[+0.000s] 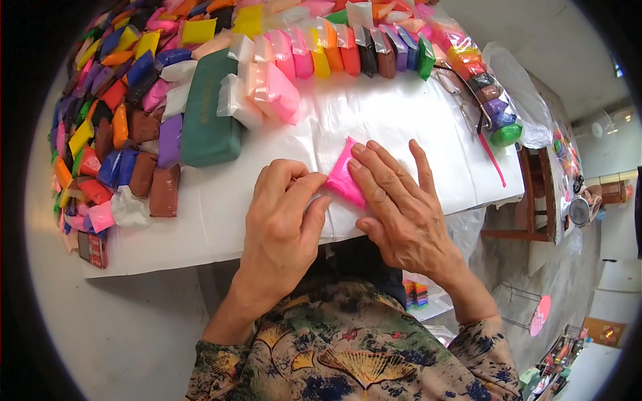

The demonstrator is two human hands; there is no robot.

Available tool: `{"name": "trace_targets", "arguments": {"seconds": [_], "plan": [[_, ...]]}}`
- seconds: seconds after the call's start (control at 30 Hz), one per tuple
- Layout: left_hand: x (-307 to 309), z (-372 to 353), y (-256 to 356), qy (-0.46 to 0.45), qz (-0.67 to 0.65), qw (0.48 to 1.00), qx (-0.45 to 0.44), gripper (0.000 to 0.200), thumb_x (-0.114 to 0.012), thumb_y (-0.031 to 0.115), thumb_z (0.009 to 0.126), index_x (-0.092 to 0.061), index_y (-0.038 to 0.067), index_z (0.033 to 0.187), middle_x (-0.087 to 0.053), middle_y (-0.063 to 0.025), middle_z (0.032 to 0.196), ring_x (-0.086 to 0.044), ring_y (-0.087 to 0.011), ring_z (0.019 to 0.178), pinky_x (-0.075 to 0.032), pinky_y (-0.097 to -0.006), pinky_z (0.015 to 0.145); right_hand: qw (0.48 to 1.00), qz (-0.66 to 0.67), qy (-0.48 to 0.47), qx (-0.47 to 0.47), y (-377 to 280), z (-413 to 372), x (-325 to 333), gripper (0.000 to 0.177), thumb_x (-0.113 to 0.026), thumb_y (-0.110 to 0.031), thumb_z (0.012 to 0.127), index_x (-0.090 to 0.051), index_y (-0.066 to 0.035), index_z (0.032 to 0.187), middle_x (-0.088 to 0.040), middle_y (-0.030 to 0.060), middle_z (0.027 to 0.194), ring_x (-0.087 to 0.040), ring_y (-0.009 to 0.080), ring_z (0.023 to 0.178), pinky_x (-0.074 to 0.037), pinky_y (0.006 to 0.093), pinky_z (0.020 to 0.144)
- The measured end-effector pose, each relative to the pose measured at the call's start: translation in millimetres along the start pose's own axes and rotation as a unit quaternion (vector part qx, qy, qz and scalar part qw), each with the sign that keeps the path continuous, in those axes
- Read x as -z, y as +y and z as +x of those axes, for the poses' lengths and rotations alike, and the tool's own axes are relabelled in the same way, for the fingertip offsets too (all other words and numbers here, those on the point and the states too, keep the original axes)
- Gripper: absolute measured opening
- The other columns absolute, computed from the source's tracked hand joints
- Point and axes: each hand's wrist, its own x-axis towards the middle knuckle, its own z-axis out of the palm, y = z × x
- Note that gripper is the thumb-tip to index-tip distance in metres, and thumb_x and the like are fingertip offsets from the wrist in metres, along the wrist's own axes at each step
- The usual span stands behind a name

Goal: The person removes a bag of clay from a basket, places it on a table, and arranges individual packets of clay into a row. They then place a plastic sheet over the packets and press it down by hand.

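Observation:
A bright pink packet [344,177], which looks like modelling clay in clear film, lies on the white table covering in front of me. My right hand [394,200] rests flat over its right side, fingers stretched out, hiding part of it. At the packet's left corner is my left hand [281,220], its fingers curled and its thumb and index finger closed near the corner. Beyond my hands stand a pale pink packet [277,93] and a clear-wrapped white packet [239,103], beside a dark green case [212,113].
A row of coloured packets [348,50] lines the back edge. Many more packets [120,127] are heaped at left. Eyeglasses [480,113] lie at right beside a stacked clear bag of coloured packets [491,100]. A wooden stool [528,230] stands beyond the table.

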Motion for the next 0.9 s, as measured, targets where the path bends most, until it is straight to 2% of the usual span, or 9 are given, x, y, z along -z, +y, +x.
{"name": "trace_targets", "arguments": {"seconds": [0.1, 0.2, 0.3, 0.4, 0.5, 0.6, 0.7, 0.73, 0.9], "plan": [[3, 1, 4, -0.009, 0.012, 1.000, -0.007, 0.026, -0.069, -0.004, 0.079, -0.063, -0.006, 0.105, -0.054, -0.0152, 0.099, -0.056, -0.0323, 0.091, -0.048, -0.0405, 0.078, 1.000, 0.014, -0.004, 0.003, 2, 1, 3, 0.056, -0.049, -0.032, 0.098, -0.045, 0.000, 0.144, -0.044, 0.0159, 0.150, -0.041, 0.0326, 0.141, -0.012, 0.0569, 0.120], [4, 1, 5, -0.012, 0.017, 1.000, -0.005, 0.025, -0.068, -0.005, 0.080, -0.063, -0.007, 0.104, -0.054, -0.0151, 0.099, -0.056, -0.0327, 0.091, -0.048, -0.0409, 0.078, 1.000, 0.025, 0.002, 0.018, 6, 4, 9, 0.063, -0.065, -0.025, 0.089, -0.045, 0.001, 0.142, -0.043, 0.0169, 0.149, -0.041, 0.0331, 0.139, -0.018, 0.0601, 0.117], [6, 0, 6, -0.013, 0.023, 1.000, -0.014, 0.024, -0.067, -0.005, 0.080, -0.062, -0.007, 0.103, -0.054, -0.0153, 0.098, -0.057, -0.0331, 0.091, -0.048, -0.0412, 0.077, 0.999, 0.031, -0.007, 0.015, 1, 6, 4, 0.063, -0.064, -0.026, 0.089, -0.044, -0.001, 0.144, -0.043, 0.0161, 0.150, -0.041, 0.0321, 0.139, -0.020, 0.0592, 0.116], [4, 0, 4, 0.002, 0.019, 1.000, -0.020, 0.022, -0.067, -0.005, 0.080, -0.062, -0.006, 0.102, -0.054, -0.0152, 0.097, -0.057, -0.0330, 0.090, -0.047, -0.0412, 0.077, 1.000, 0.015, -0.027, -0.004, 1, 6, 2, 0.058, -0.050, -0.032, 0.097, -0.041, -0.005, 0.148, -0.040, 0.0138, 0.154, -0.036, 0.0321, 0.143, -0.016, 0.0547, 0.119], [-1, 2, 2, 0.007, 0.004, 1.000, -0.006, 0.019, -0.067, -0.004, 0.080, -0.062, -0.005, 0.098, -0.054, -0.0145, 0.095, -0.057, -0.0325, 0.088, -0.047, -0.0416, 0.075, 0.999, 0.026, -0.024, 0.014, 6, 5, 3, 0.072, -0.070, -0.026, 0.086, -0.040, -0.006, 0.148, -0.038, 0.0157, 0.154, -0.039, 0.0320, 0.140, -0.023, 0.0590, 0.114], [-6, 3, -1, 0.023, 0.022, 0.999, -0.030, 0.015, -0.067, -0.004, 0.080, -0.061, -0.004, 0.094, -0.054, -0.0134, 0.092, -0.056, -0.0320, 0.086, -0.047, -0.0419, 0.074, 0.983, 0.164, 0.080, -0.023, 4, 2, 3, 0.074, -0.079, -0.023, 0.078, -0.046, -0.005, 0.141, -0.043, 0.0169, 0.148, -0.042, 0.0342, 0.136, -0.027, 0.0589, 0.113], [-7, 1, -3, 0.037, 0.044, 0.997, -0.057, 0.014, -0.067, -0.004, 0.080, -0.061, -0.003, 0.092, -0.053, -0.0127, 0.090, -0.056, -0.0316, 0.085, -0.046, -0.0419, 0.074, 0.971, 0.155, 0.171, -0.067, 5, -9, -6, 0.067, -0.085, -0.020, 0.070, -0.053, -0.005, 0.127, -0.049, 0.0174, 0.137, -0.047, 0.0362, 0.129, -0.029, 0.0587, 0.112], [-8, 1, -3, 0.041, 0.049, 0.996, -0.066, 0.015, -0.067, -0.004, 0.079, -0.060, -0.003, 0.092, -0.053, -0.0127, 0.090, -0.055, -0.0314, 0.085, -0.046, -0.0417, 0.074, 0.975, 0.111, 0.178, -0.067, 1, -8, -5, 0.047, -0.084, -0.018, 0.069, -0.057, -0.007, 0.107, -0.054, 0.0142, 0.124, -0.052, 0.0343, 0.120, -0.027, 0.0599, 0.113], [-8, 0, -3, 0.043, 0.064, 0.994, -0.082, 0.016, -0.066, -0.005, 0.078, -0.060, -0.002, 0.092, -0.051, -0.0123, 0.088, -0.054, -0.0307, 0.084, -0.046, -0.0412, 0.075, 0.978, 0.031, 0.200, -0.049, -12, -1, -10, 0.027, -0.080, -0.008, 0.067, -0.059, -0.009, 0.085, -0.058, 0.0084, 0.112, -0.056, 0.0283, 0.110, -0.024, 0.0596, 0.114]]}}
